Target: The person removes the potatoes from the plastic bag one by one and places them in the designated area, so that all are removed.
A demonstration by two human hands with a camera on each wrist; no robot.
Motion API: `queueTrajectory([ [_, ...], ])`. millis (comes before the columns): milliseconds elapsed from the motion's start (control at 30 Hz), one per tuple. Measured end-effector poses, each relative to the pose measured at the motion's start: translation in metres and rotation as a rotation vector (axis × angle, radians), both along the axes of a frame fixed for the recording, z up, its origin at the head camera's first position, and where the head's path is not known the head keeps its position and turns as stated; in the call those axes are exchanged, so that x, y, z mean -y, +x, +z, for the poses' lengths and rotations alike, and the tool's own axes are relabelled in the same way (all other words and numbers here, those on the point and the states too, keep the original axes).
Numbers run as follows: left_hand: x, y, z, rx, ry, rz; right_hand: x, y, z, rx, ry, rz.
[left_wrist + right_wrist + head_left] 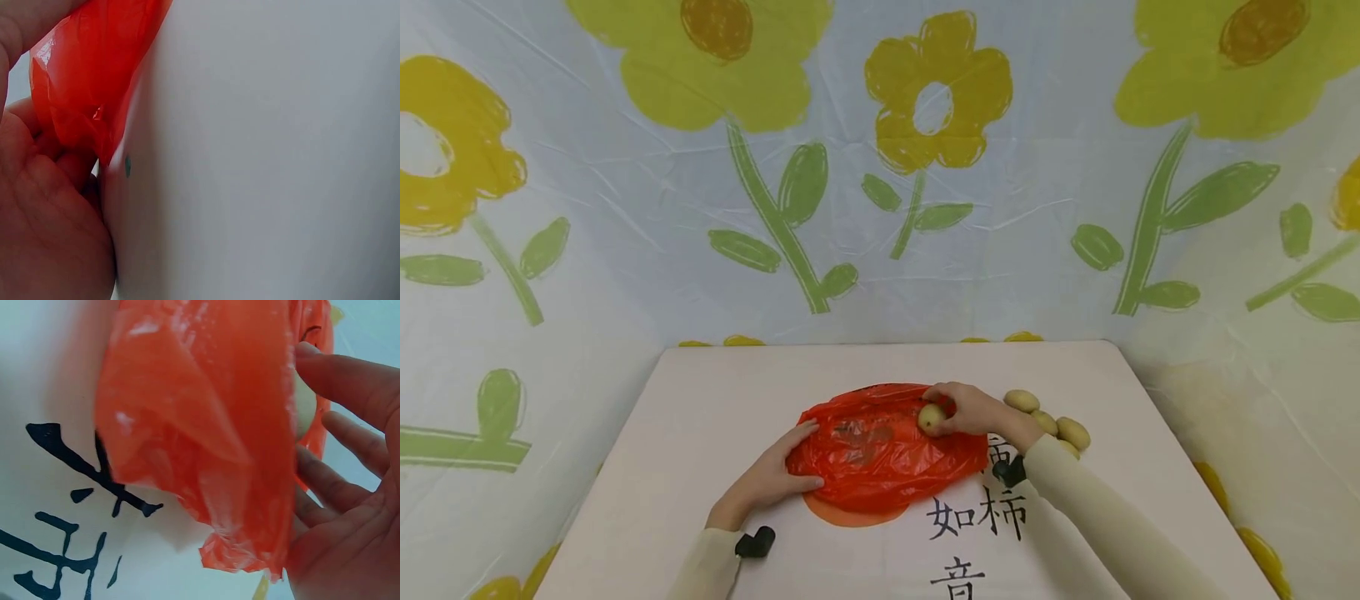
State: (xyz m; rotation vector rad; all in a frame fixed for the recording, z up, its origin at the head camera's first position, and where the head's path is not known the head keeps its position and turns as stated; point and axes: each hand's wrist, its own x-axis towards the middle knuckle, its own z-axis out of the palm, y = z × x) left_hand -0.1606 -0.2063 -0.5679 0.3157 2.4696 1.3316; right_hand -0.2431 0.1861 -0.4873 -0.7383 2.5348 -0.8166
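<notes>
A red plastic bag [880,467] lies crumpled on its side on the table, with dark marks showing through its film. My left hand [772,467] holds the bag's left end, thumb on the near side and fingers on the far side; in the left wrist view red film [94,69] runs between them. Over the bag's right part, my right hand [967,410] pinches a potato [931,419] between thumb and fingers. In the right wrist view a fold of the bag [206,406] partly hides that potato [305,406] and some fingertips.
Several potatoes [1021,401] sit close together on the table to the right, partly behind my right forearm. The pale table cover [715,400] bears black characters [953,518] and an orange shape [853,513]. Flower-printed cloth [1030,233] stands behind and at both sides.
</notes>
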Motion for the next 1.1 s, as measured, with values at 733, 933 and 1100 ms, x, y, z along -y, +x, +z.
queueTrajectory([
  [733, 0.0, 0.0, 0.003, -0.002, 0.01, -0.02, 0.005, -0.01, -0.002, 0.115, -0.012, -0.019],
  [933, 0.0, 0.0, 0.002, -0.009, 0.016, -0.021, 0.003, -0.009, -0.003, 0.111, -0.005, -0.002],
  [1100, 0.0, 0.0, 0.001, -0.009, 0.012, -0.02, 0.002, -0.009, -0.007, 0.107, -0.003, 0.005],
])
